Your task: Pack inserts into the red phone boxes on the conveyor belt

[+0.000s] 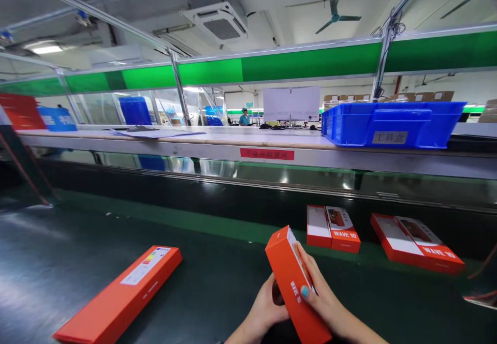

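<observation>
An orange and white box (289, 282) marked "WAVE 10" is held upright and tilted between both hands, low in the middle of the view. My left hand (267, 302) grips it from the left, its fingers mostly hidden behind the box. On the right side, my right hand (320, 292) is wrapped round it, the thumb with a blue nail pressing near the lettering. To the left, a long orange box (120, 297) with a white energy label lies on the dark green mat, apart from my hands.
Two more white and orange boxes (333, 228) (417, 244) lie at the right on the mat. A blue bin (392, 124) and papers (155, 133) rest on the raised shelf (217, 137), which bears a red label (266, 154). A person (244, 118) is far behind.
</observation>
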Demonstrator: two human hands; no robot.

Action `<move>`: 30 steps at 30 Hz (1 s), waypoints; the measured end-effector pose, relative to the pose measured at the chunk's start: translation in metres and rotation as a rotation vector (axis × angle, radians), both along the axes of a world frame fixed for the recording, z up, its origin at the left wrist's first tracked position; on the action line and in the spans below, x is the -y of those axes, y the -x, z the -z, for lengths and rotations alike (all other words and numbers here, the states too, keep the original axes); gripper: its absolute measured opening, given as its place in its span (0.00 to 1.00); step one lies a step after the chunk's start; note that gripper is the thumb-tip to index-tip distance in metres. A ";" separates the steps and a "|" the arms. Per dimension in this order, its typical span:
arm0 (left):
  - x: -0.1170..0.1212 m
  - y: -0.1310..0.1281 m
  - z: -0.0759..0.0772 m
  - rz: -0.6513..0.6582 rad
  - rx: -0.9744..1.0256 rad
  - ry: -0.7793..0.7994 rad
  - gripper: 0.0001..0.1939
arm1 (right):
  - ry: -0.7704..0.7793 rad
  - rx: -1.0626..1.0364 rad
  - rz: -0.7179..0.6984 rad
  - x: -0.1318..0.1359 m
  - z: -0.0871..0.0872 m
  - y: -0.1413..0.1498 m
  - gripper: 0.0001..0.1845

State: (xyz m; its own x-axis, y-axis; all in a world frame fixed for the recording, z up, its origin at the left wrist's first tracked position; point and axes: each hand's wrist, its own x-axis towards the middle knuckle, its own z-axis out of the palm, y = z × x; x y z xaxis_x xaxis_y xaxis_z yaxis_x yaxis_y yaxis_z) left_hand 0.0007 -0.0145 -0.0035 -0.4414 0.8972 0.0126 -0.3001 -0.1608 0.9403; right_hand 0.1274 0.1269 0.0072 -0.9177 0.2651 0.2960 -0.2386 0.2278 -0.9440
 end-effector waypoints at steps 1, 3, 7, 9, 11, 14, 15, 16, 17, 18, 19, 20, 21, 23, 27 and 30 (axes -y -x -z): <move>-0.001 -0.004 0.002 -0.024 0.071 -0.020 0.40 | 0.030 -0.002 0.011 -0.004 -0.003 -0.001 0.45; -0.003 -0.012 0.005 -0.028 0.221 -0.035 0.40 | 0.160 0.003 0.018 -0.010 -0.007 -0.001 0.44; -0.003 -0.020 0.009 -0.047 0.412 0.054 0.38 | 0.479 0.045 0.023 -0.016 -0.008 0.001 0.42; -0.003 -0.020 0.012 -0.088 0.430 0.086 0.36 | 0.546 0.060 0.044 -0.020 -0.011 0.000 0.42; -0.002 -0.016 0.018 -0.086 0.439 0.087 0.35 | 0.560 0.083 0.034 -0.030 -0.016 -0.004 0.42; 0.002 -0.006 0.030 0.021 0.486 0.052 0.33 | 0.383 0.143 0.129 -0.054 -0.025 -0.018 0.44; 0.003 -0.002 0.034 0.077 0.542 0.043 0.32 | 0.235 0.178 0.223 -0.062 -0.026 -0.024 0.45; 0.004 0.001 0.037 0.136 0.628 0.039 0.30 | 0.058 0.234 0.342 -0.069 -0.025 -0.029 0.46; 0.004 0.005 0.039 0.197 0.728 0.034 0.28 | -0.130 0.314 0.460 -0.074 -0.023 -0.034 0.46; 0.004 0.008 0.041 0.239 0.814 0.019 0.26 | -0.309 0.421 0.557 -0.076 -0.019 -0.038 0.46; 0.003 0.012 0.042 0.235 0.877 -0.003 0.26 | -0.461 0.543 0.620 -0.075 -0.014 -0.040 0.45; 0.002 0.015 0.042 0.172 0.906 -0.020 0.27 | -0.576 0.663 0.649 -0.071 -0.010 -0.042 0.45; 0.001 0.019 0.042 0.062 0.894 -0.028 0.30 | -0.652 0.753 0.650 -0.065 -0.006 -0.042 0.44; -0.001 0.026 0.040 -0.211 0.779 -0.003 0.34 | -0.723 0.843 0.590 -0.048 -0.003 -0.041 0.43; -0.002 0.029 0.043 -0.373 0.359 0.116 0.33 | -0.754 0.866 0.440 -0.014 -0.023 -0.039 0.46; -0.002 0.020 0.060 -0.381 0.116 0.176 0.38 | -0.742 0.989 0.237 0.003 -0.048 -0.037 0.54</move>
